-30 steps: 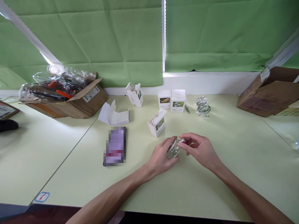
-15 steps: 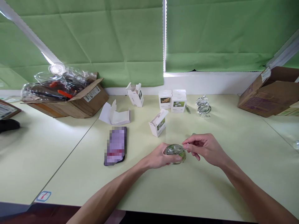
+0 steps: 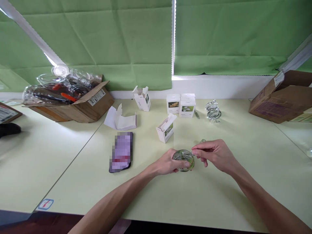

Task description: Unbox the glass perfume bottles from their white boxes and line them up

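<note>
Our left hand [image 3: 168, 162] forms the grip, clenched around one round glass piece [image 3: 184, 159] held low over the desk [image 3: 219, 201]. Our right hand [image 3: 214, 154] pinches the piece's rim from the right. The piece is clear, smooth and domed (a greenish tint shows through it). Beyond the grip stand five small white card boxes [image 3: 166, 130]: two shut side by side, two open-flapped, one unfolded flat. Left of the grip lies one dark phone [image 3: 121, 151]. Further beyond, to the right, sits one heap of shiny glass coils [image 3: 213, 112].
</note>
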`<move>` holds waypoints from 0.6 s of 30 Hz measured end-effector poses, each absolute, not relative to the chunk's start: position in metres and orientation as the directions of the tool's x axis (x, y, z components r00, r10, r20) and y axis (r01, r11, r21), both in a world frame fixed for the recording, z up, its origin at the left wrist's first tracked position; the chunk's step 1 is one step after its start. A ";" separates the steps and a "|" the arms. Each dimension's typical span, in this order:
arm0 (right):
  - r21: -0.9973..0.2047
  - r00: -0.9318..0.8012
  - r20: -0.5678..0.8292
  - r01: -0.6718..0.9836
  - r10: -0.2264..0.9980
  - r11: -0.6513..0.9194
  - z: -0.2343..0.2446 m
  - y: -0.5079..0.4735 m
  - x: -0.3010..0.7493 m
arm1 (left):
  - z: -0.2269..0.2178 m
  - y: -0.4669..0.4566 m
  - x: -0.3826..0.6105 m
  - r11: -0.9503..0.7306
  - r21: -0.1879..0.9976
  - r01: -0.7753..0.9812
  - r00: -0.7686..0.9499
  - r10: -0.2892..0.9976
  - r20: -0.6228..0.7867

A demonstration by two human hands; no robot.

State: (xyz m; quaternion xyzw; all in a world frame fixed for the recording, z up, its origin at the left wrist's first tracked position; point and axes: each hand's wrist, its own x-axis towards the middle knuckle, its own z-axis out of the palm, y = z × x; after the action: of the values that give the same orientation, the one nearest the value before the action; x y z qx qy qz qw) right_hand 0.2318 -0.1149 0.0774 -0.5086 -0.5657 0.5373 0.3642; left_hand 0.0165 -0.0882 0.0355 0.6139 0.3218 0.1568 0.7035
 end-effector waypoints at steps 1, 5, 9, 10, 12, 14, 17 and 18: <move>-0.976 -0.194 -0.125 0.199 0.973 -0.086 0.077 -0.115 0.231 | 0.035 -0.088 0.017 0.195 0.962 0.189 0.734 0.623 -0.270; -0.972 -0.224 -0.159 0.209 0.962 -0.112 0.076 -0.115 0.232 | 0.034 -0.087 0.015 0.212 0.960 0.183 0.752 0.599 -0.275; -0.977 -0.153 -0.176 0.151 0.972 -0.154 0.081 -0.107 0.251 | 0.031 -0.084 0.009 0.223 0.955 0.194 0.778 0.558 -0.288; -0.975 -0.084 -0.163 0.165 0.983 -0.147 0.083 -0.104 0.258 | 0.029 -0.083 0.008 0.221 0.954 0.205 0.770 0.564 -0.296; -0.960 -0.024 -0.156 0.240 0.987 -0.146 0.086 -0.099 0.271 | 0.026 -0.081 0.008 0.212 0.955 0.208 0.744 0.599 -0.295; -0.924 -0.049 -0.184 0.350 0.982 -0.156 0.088 -0.094 0.282 | 0.022 -0.079 0.009 0.203 0.961 0.189 0.723 0.633 -0.276; -0.847 0.012 -0.184 0.506 0.983 -0.165 0.087 -0.089 0.293 | 0.018 -0.078 0.012 0.198 0.966 0.164 0.711 0.656 -0.255; -0.822 0.038 -0.184 0.542 0.982 -0.175 0.085 -0.088 0.296 | 0.017 -0.078 0.013 0.199 0.967 0.157 0.709 0.659 -0.251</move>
State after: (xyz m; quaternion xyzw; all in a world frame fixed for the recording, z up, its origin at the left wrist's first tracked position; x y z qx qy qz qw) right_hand 0.2955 -0.0879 0.0850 -0.6620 -0.5757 0.3865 0.2845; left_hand 0.0132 -0.0781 0.0174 0.6065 0.3363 0.1800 0.6976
